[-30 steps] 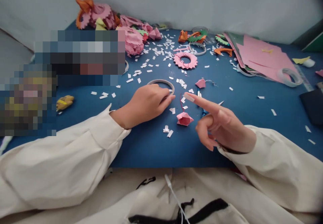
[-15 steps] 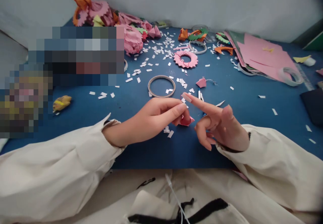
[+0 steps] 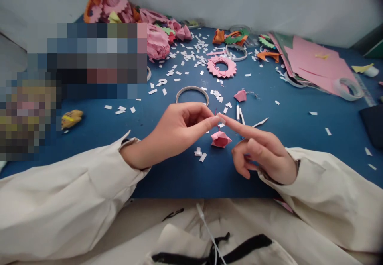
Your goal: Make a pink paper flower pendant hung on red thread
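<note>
My left hand (image 3: pixel 188 129) has its thumb and forefinger pinched on a small whitish strip (image 3: pixel 222 119), which looks like tape. The strip lies against the tip of the outstretched forefinger of my right hand (image 3: pixel 266 149); that hand's thumb stands apart and its other fingers curl loosely. Just below the meeting fingertips sits a folded pink paper shape (image 3: pixel 220 139) with an open hollow side and a red thread at its top. A roll of tape (image 3: pixel 192 89) is partly hidden behind my left hand. Beyond my right forefinger are scissors (image 3: pixel 259 122) and a blue-and-silver tool (image 3: pixel 238 113).
Small white strips (image 3: pixel 220 94) are scattered over the blue table (image 3: pixel 185 185). Farther back lie a pink paper ring (image 3: pixel 222 66), another folded pink piece (image 3: pixel 240 95) and a pile of paper crafts (image 3: pixel 155 44). Pink sheets (image 3: pixel 317 63) are stacked at right; a yellow toy (image 3: pixel 72 119) lies at left.
My left hand has risen slightly, uncovering the folded pink paper shape. Its thumb and forefinger now meet my right forefinger's tip, where the strip is; the fingertips were apart before.
</note>
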A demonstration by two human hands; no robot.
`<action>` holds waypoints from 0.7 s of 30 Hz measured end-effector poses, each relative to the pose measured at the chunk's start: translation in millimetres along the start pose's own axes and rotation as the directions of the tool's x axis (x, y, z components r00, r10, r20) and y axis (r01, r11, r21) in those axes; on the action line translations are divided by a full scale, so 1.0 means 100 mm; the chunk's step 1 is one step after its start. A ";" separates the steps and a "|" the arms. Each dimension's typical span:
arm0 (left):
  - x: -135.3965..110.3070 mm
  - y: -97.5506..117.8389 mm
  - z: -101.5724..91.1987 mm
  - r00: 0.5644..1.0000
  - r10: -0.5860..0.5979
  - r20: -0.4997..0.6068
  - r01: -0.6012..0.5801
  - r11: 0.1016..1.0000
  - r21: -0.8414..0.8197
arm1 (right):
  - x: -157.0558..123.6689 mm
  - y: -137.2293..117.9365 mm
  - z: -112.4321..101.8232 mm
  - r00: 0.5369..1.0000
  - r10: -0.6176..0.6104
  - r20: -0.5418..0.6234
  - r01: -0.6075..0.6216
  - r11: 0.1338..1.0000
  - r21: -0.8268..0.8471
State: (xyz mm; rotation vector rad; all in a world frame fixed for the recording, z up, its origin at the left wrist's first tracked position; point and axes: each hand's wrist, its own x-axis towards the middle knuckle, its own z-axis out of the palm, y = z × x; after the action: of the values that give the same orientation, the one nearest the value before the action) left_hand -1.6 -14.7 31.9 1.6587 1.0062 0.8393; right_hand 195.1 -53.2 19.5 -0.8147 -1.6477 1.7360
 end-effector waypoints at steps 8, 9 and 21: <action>0.04 -0.04 -0.04 0.999 0.009 -0.041 -0.008 0.999 0.035 | 0.03 0.02 -0.05 1.000 -0.017 0.025 0.019 0.995 -0.098; 0.04 -0.04 -0.04 1.000 -0.005 -0.025 0.005 1.000 -0.002 | 0.02 0.01 -0.05 0.999 -0.025 0.027 0.028 0.991 -0.131; 0.00 -0.02 -0.03 0.997 0.058 -0.044 -0.055 0.996 0.067 | 0.03 0.06 -0.01 0.957 -0.290 0.019 0.235 0.731 -0.640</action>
State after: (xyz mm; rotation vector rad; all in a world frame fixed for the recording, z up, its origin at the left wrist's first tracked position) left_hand -5.2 -13.5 31.2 1.7375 1.0322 0.8935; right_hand 193.7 -50.6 13.8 -0.8698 -2.2092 0.9133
